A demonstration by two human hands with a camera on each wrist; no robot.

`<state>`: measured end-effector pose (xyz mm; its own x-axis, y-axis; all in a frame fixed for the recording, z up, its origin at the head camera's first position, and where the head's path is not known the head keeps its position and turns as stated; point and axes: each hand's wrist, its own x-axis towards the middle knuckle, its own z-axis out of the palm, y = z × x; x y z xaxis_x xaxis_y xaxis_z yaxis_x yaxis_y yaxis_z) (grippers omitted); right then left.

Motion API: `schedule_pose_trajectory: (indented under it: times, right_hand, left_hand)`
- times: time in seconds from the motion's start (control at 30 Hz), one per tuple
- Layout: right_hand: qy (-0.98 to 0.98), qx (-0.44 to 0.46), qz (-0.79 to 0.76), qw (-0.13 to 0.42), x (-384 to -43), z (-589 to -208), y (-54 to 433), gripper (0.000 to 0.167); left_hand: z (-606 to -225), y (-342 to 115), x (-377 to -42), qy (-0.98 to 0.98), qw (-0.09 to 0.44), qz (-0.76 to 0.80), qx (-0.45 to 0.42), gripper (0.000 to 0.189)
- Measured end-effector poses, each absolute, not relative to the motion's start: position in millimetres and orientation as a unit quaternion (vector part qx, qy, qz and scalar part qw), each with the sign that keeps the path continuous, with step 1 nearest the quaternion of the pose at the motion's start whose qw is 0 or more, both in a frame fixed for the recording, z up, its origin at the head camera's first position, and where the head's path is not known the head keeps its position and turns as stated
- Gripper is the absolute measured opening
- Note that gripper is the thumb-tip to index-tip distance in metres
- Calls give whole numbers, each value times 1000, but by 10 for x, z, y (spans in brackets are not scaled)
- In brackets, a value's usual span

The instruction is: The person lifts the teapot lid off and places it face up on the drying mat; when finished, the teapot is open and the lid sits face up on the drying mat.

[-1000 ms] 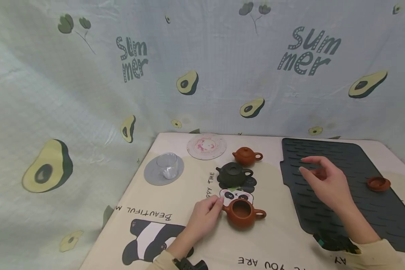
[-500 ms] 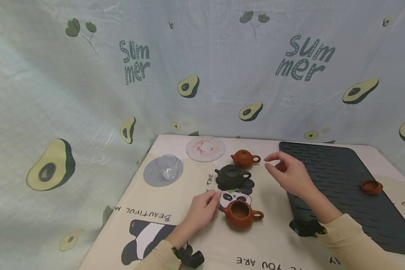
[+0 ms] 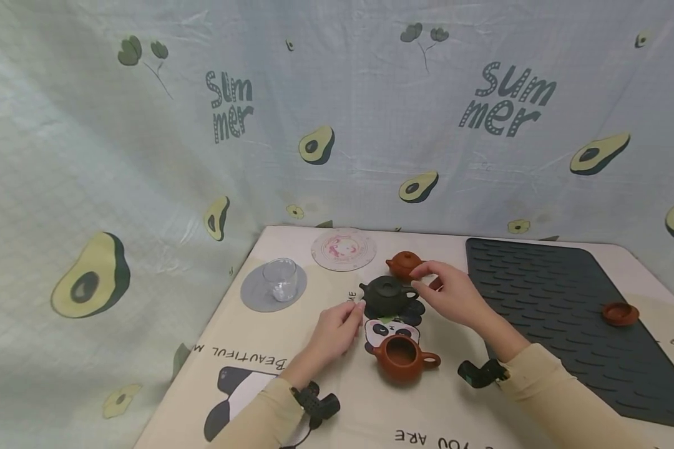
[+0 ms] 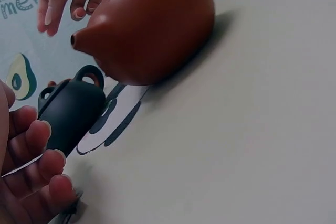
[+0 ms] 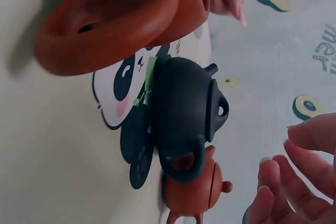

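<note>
A dark teapot (image 3: 386,300) with its lid on stands between my two hands. My left hand (image 3: 332,333) is by its spout side, fingers loosely bent and holding nothing; the left wrist view has those fingertips (image 4: 51,162) overlapping the pot. On the handle side, my right hand (image 3: 452,298) hovers with thumb and fingers spread apart. The right wrist view shows a gap between these fingers (image 5: 302,161) and the dark teapot. Nearer me sits a lidless reddish-brown teapot (image 3: 399,369). Behind the dark pot is a smaller lidded brown teapot (image 3: 402,265), its handle partly hidden by my right hand.
A reddish-brown lid (image 3: 620,313) lies on the black ribbed mat (image 3: 539,293) at right. To the left, a clear glass cup (image 3: 281,280) stands on a grey round coaster (image 3: 253,293). A pink patterned disc (image 3: 344,249) lies at the back.
My right hand has moved left from over the black mat to the dark teapot's handle side. My left hand has left the lidless teapot's spout and moved forward toward the dark teapot.
</note>
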<state>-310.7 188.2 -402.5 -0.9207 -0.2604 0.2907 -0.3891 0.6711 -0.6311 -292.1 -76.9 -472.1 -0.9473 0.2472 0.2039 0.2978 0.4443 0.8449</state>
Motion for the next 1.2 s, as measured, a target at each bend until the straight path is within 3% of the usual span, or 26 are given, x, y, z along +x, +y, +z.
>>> schedule_pose_trajectory:
  times: [0.4, 0.8, 1.0, 1.2]
  right_hand:
    - [-937, 205, 278, 60, -3390, -4056, 1593, 21]
    - [-951, 189, 241, 38, -3556, -4052, 1463, 27]
    - [-954, 178, 238, 27, -3562, -4061, 1440, 27]
    - [-955, 188, 229, 25, -3576, -4105, 1435, 28]
  left_hand:
    - [-4684, -774, -3283, -860, 54, -499, -91, 42]
    - [-4658, -621, -3464, -813, 4, -582, -1, 47]
    - [-4692, -572, -3518, -830, 11, -557, -6, 41]
    - [-4777, -555, -3539, -865, 54, -498, -35, 41]
